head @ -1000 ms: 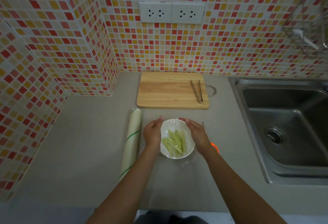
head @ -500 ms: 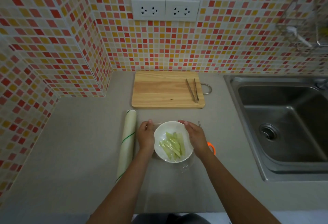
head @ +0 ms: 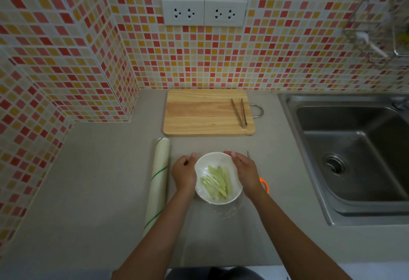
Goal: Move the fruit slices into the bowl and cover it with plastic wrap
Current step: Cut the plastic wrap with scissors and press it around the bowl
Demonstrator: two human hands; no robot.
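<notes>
A white bowl (head: 213,162) sits on the grey counter with several pale green fruit slices (head: 218,181) inside. Clear plastic wrap (head: 225,210) lies stretched over the bowl, its loose edge crumpled on the counter in front. My left hand (head: 183,174) presses against the bowl's left side, fingers curled. My right hand (head: 245,172) cups the right side, fingertips at the far rim. The roll of plastic wrap (head: 158,180) lies lengthwise to the left of my left hand.
A wooden cutting board (head: 203,113) with metal tongs (head: 239,112) on it lies behind the bowl. Orange-handled scissors (head: 264,184) lie partly hidden under my right wrist. A steel sink (head: 354,157) is at the right. Tiled walls close off the back and left.
Both hands stay on the bowl's sides and have shifted slightly along the rim, smoothing the wrap. The camera view has tilted a little.
</notes>
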